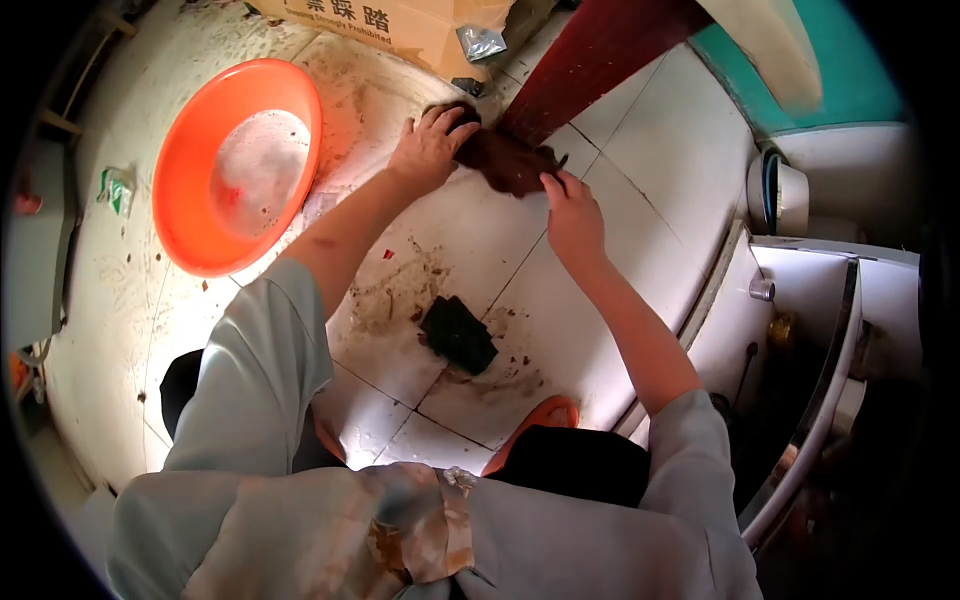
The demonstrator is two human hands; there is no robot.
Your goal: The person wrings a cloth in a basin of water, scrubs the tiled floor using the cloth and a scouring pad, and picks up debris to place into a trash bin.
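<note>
A dark brown cloth-like piece (pixel 508 163) lies on the tiled floor at the foot of a dark red post. On its left end rests my left hand (pixel 430 150), fingers spread over it. My right hand (pixel 575 215) pinches the right edge of the piece, near a small dark tip. Nearer to me, a dark green pad (pixel 458 335) sits on the tiles among brown dirt smears, touched by neither hand.
An orange basin (pixel 180 180) with cloudy water stands at the left. Behind my hands are a cardboard box (pixel 420 35) and the red post (pixel 600 65). A white drawer-like unit (pixel 720 310) borders the right side. My orange slippers are below.
</note>
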